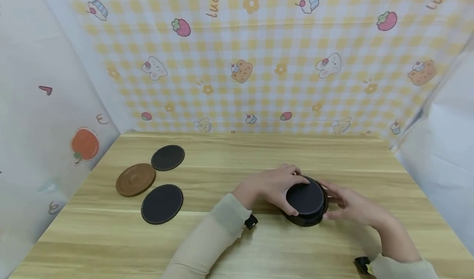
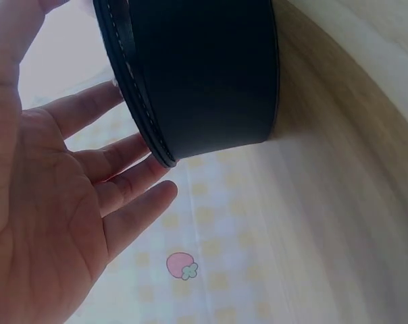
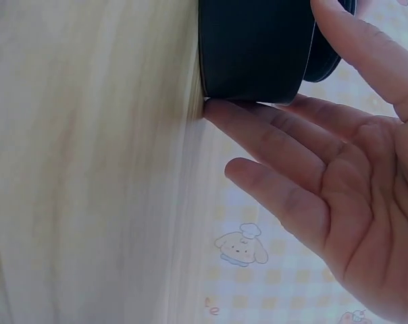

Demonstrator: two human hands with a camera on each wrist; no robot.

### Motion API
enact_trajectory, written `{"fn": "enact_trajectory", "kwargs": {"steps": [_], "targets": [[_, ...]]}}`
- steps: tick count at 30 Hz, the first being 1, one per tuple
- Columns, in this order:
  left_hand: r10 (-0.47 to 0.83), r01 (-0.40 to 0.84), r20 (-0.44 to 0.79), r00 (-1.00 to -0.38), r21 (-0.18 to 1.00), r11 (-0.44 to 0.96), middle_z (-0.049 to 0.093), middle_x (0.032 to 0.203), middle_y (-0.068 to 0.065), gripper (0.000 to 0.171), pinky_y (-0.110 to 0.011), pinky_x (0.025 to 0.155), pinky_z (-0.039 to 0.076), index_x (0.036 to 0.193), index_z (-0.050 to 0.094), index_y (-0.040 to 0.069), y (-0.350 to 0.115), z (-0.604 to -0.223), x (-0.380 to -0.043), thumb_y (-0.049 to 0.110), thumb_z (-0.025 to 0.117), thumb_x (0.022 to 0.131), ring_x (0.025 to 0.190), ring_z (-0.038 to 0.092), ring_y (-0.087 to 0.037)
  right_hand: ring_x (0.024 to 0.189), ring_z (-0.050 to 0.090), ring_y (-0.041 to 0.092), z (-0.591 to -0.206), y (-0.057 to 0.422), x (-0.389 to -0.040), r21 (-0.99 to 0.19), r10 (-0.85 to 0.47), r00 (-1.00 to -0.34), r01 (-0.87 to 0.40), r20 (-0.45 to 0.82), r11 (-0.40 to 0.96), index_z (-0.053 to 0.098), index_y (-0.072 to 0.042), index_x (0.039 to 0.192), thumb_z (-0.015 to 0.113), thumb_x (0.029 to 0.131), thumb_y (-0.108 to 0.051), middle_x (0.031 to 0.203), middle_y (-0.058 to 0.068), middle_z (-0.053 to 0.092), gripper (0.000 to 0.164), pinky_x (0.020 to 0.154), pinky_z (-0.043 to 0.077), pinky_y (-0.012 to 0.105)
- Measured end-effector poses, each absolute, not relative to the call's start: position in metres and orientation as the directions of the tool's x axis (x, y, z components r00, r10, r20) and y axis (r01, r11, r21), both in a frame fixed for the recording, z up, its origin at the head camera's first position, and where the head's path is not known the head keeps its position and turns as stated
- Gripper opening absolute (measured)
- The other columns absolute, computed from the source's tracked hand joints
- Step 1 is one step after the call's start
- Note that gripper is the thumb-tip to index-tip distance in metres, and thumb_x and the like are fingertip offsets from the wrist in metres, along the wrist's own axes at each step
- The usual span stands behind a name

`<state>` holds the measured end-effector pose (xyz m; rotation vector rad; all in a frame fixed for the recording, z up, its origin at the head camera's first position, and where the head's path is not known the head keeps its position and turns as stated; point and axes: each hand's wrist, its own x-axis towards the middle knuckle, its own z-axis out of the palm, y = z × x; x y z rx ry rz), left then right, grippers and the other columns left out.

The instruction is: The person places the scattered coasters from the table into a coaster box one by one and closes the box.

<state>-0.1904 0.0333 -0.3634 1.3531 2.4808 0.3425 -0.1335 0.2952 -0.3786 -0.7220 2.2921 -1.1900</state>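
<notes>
A round black coaster (image 1: 305, 196) with pale edge stitching lies over the top of a black round coaster holder (image 1: 305, 221). My left hand (image 1: 274, 188) grips the coaster by its rim, thumb on the near side and fingers on the far side. In the left wrist view, the fingertips meet the coaster's stitched edge (image 2: 140, 111) above the holder's smooth wall (image 2: 204, 74). My right hand (image 1: 355, 207) holds the holder's right side between thumb and fingers. The right wrist view shows these fingers (image 3: 278, 142) along its wall. What is inside the holder is hidden.
On the table's left lie two black coasters, one farther back (image 1: 168, 157) and one nearer (image 1: 162, 204). A brown round disc (image 1: 135, 180) lies beside them. A yellow checked cloth (image 1: 237, 94) hangs behind the wooden table (image 1: 222, 151).
</notes>
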Motion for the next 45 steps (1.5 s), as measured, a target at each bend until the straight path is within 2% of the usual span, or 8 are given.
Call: {"fn": "enact_trajectory", "kwargs": {"steps": [3, 9, 15, 20, 28, 36, 40, 45], "targets": [[0.850, 0.783, -0.140, -0.508, 0.336, 0.523, 0.042, 0.145, 0.001, 0.084, -0.022, 0.102, 0.041, 0.149, 0.045, 0.025, 0.039, -0.364, -0.190, 0.056, 0.076, 0.077, 0.128, 0.039, -0.014, 0.128, 0.045, 0.060, -0.379, 0.297, -0.132, -0.839, -0.636, -0.758, -0.246, -0.145, 0.485, 0.015, 0.004, 0.157, 0.072, 0.091, -0.019, 0.152, 0.040, 0.028, 0.090, 0.094, 0.051, 0.030], [0.849, 0.791, -0.131, -0.512, 0.312, 0.526, 0.041, 0.147, 0.000, 0.083, -0.020, 0.101, 0.041, 0.149, 0.046, 0.025, 0.046, -0.365, -0.192, 0.056, 0.077, 0.077, 0.130, 0.037, -0.014, 0.126, 0.048, 0.059, -0.376, 0.298, -0.134, -0.829, -0.637, -0.760, -0.269, -0.130, 0.490, 0.016, 0.005, 0.156, 0.072, 0.091, -0.020, 0.150, 0.041, 0.031, 0.090, 0.093, 0.051, 0.028], [0.849, 0.798, -0.144, -0.508, 0.292, 0.527, 0.040, 0.147, 0.001, 0.084, -0.020, 0.102, 0.041, 0.149, 0.045, 0.027, 0.048, -0.367, -0.191, 0.057, 0.076, 0.078, 0.131, 0.036, -0.013, 0.126, 0.048, 0.058, -0.376, 0.297, -0.134, -0.838, -0.634, -0.759, -0.246, -0.145, 0.486, 0.015, 0.005, 0.156, 0.073, 0.090, -0.020, 0.150, 0.041, 0.031, 0.091, 0.091, 0.049, 0.019], [0.850, 0.801, -0.141, -0.507, 0.287, 0.525, 0.040, 0.147, 0.001, 0.083, -0.021, 0.104, 0.041, 0.149, 0.046, 0.027, 0.047, -0.368, -0.190, 0.057, 0.076, 0.078, 0.131, 0.036, -0.013, 0.126, 0.049, 0.058, -0.377, 0.296, -0.134, -0.837, -0.629, -0.764, -0.244, -0.145, 0.490, 0.017, 0.005, 0.156, 0.073, 0.090, -0.021, 0.150, 0.041, 0.032, 0.091, 0.090, 0.050, 0.019], [0.850, 0.790, -0.145, -0.506, 0.319, 0.524, 0.040, 0.149, 0.002, 0.085, -0.021, 0.105, 0.040, 0.150, 0.044, 0.026, 0.041, -0.368, -0.189, 0.058, 0.076, 0.078, 0.133, 0.036, -0.013, 0.124, 0.051, 0.057, -0.379, 0.294, -0.134, -0.839, -0.632, -0.763, -0.248, -0.140, 0.485, 0.018, 0.007, 0.155, 0.074, 0.089, -0.020, 0.149, 0.041, 0.033, 0.091, 0.088, 0.053, 0.026], [0.840, 0.758, -0.139, -0.525, 0.373, 0.536, 0.036, 0.157, -0.001, 0.082, -0.027, 0.115, 0.035, 0.154, 0.038, 0.021, 0.026, -0.370, -0.192, 0.054, 0.070, 0.087, 0.144, 0.034, -0.016, 0.122, 0.053, 0.056, -0.379, 0.292, -0.135, -0.825, -0.622, -0.771, -0.257, -0.139, 0.503, 0.018, 0.009, 0.154, 0.075, 0.089, -0.020, 0.145, 0.042, 0.038, 0.091, 0.089, 0.053, 0.034], [0.836, 0.759, -0.125, -0.535, 0.364, 0.540, 0.037, 0.157, -0.002, 0.076, -0.029, 0.116, 0.035, 0.153, 0.038, 0.019, 0.012, -0.370, -0.192, 0.051, 0.067, 0.090, 0.145, 0.034, -0.016, 0.123, 0.052, 0.058, -0.379, 0.292, -0.136, -0.832, -0.620, -0.772, -0.247, -0.141, 0.497, 0.018, 0.009, 0.154, 0.075, 0.088, -0.020, 0.146, 0.042, 0.035, 0.092, 0.089, 0.054, 0.038], [0.842, 0.772, -0.091, -0.532, 0.357, 0.526, 0.040, 0.155, -0.003, 0.071, -0.029, 0.116, 0.035, 0.153, 0.040, 0.017, -0.007, -0.369, -0.188, 0.050, 0.063, 0.094, 0.143, 0.039, -0.017, 0.122, 0.051, 0.059, -0.380, 0.294, -0.135, -0.833, -0.619, -0.774, -0.250, -0.133, 0.493, 0.018, 0.009, 0.154, 0.076, 0.087, -0.020, 0.147, 0.043, 0.034, 0.093, 0.088, 0.053, 0.031]]}}
